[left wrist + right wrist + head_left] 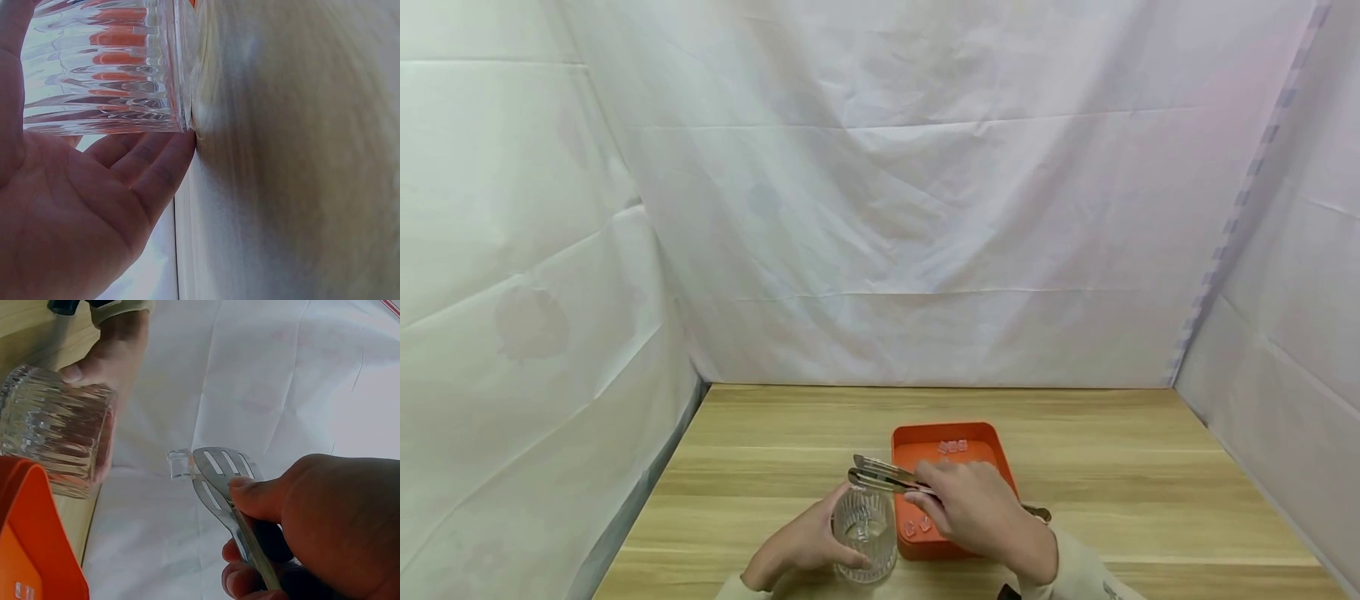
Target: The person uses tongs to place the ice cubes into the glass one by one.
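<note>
Upright on the table stands a ribbed clear glass (pixel 867 546), with a small clear shape showing inside it. My left hand (pixel 808 533) holds the glass from the left, thumb on the near side; the left wrist view shows fingers (pixel 159 159) along its base. Metal slotted tongs (pixel 883 477) are gripped in my right hand (pixel 981 508), over the tray and pointing left above the glass. In the right wrist view, a clear ice-like cube (pixel 180 464) sits at the tips of the tongs (pixel 215 469).
Right beside the glass lies an orange tray (pixel 910 435) holding several clear cubes (pixel 953 446), some near its far wall and others near its front left. Wood-grain table (pixel 775 417) surrounds them, with white cloth (pixel 880 208) hanging behind and at both sides.
</note>
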Motion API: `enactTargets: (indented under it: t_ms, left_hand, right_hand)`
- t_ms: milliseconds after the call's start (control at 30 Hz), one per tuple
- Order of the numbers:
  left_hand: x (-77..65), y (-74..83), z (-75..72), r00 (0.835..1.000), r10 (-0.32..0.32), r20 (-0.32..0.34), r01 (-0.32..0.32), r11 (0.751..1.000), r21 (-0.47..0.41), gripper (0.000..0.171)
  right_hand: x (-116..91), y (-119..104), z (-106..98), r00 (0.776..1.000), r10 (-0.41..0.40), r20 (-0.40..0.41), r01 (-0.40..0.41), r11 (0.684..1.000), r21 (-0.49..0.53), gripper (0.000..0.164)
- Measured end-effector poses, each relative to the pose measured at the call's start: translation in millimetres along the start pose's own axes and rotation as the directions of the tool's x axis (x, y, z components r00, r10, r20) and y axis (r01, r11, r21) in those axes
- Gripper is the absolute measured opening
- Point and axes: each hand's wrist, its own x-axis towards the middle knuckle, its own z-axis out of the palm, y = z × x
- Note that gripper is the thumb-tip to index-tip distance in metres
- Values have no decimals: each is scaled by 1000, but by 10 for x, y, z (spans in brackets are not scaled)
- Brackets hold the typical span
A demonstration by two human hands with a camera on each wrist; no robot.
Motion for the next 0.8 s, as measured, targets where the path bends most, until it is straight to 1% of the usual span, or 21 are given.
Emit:
enactTargets:
  t_ms: [67, 133, 333, 400, 500, 633, 800]
  left_hand:
    - [2, 1, 4, 1000, -5, 3, 5, 1000, -7, 111]
    - [5, 2, 2, 1000, -11, 6, 11, 1000, -4, 112]
    - [0, 5, -4, 1000, -17, 6, 17, 1000, 12, 103]
    - [-2, 3, -5, 1000, -11, 4, 11, 1000, 17, 99]
    - [-4, 2, -1, 1000, 3, 1, -3, 1000, 30, 99]
    - [4, -2, 0, 1000, 17, 7, -17, 999, 29, 100]
    - [12, -1, 1, 999, 37, 16, -37, 999, 17, 93]
  right_hand:
    - [-6, -4, 14, 1000, 1, 12, -1, 1000, -8, 27]
    - [-11, -10, 27, 1000, 1, 27, -1, 1000, -9, 30]
    - [-29, -27, 70, 998, -12, 60, 14, 999, -47, 33]
    - [-37, -37, 83, 998, -14, 59, 18, 998, -64, 31]
    - [-47, -43, 105, 998, -11, 64, 16, 997, -76, 29]
    - [-57, -46, 129, 996, 9, 93, -3, 998, -69, 30]
    - [-61, -42, 153, 995, 14, 96, -8, 998, -59, 27]
